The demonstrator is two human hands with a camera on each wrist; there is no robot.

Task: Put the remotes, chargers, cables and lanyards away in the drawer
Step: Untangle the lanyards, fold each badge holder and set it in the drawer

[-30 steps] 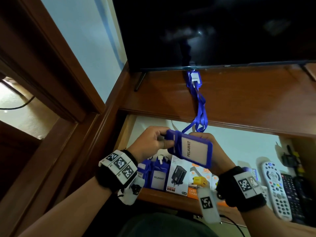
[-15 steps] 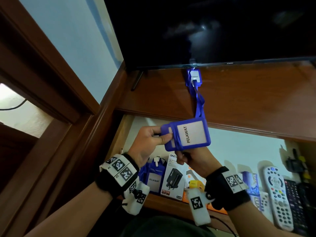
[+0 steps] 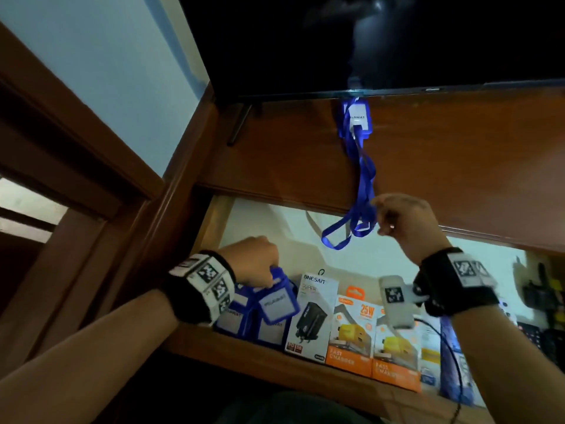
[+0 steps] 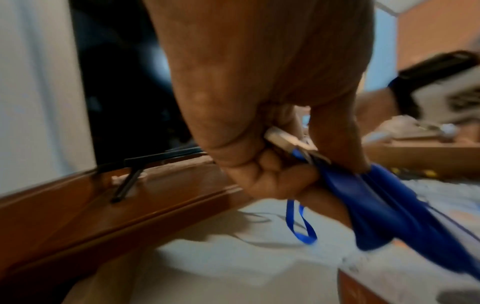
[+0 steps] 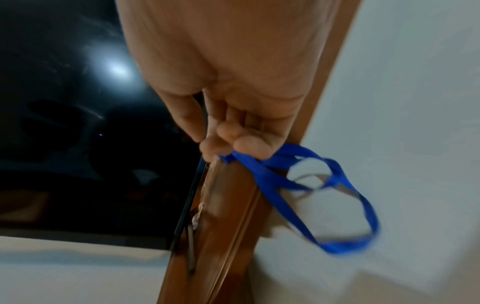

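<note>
Head view: open drawer (image 3: 214, 228) below a wooden desk (image 3: 458, 166) carrying a dark TV (image 3: 367, 41). The left hand (image 3: 253, 260), low at the drawer's left end, grips the top of a blue badge holder (image 3: 276, 302) w/ white card, lowered among other blue badge holders (image 3: 232, 319) standing there; left wrist view shows fingers (image 4: 275, 183) curled round the blue sleeve and its metal clip (image 4: 288, 142). The right hand (image 3: 403, 223), raised near the desk's front edge, pinches the looped blue strap (image 3: 345, 231) of a second lanyard; its badge (image 3: 356, 117) lies on the desk top by the TV's lower edge, strap trailing over the edge and hanging above the drawer. Right wrist view: fingertips (image 5: 221, 142) closed on the strap loops. In the drawer, L to R: black charger box (image 3: 312, 316), two orange fast-charger boxes (image 3: 373, 341), then further items at far right, too dim to identify.
</note>
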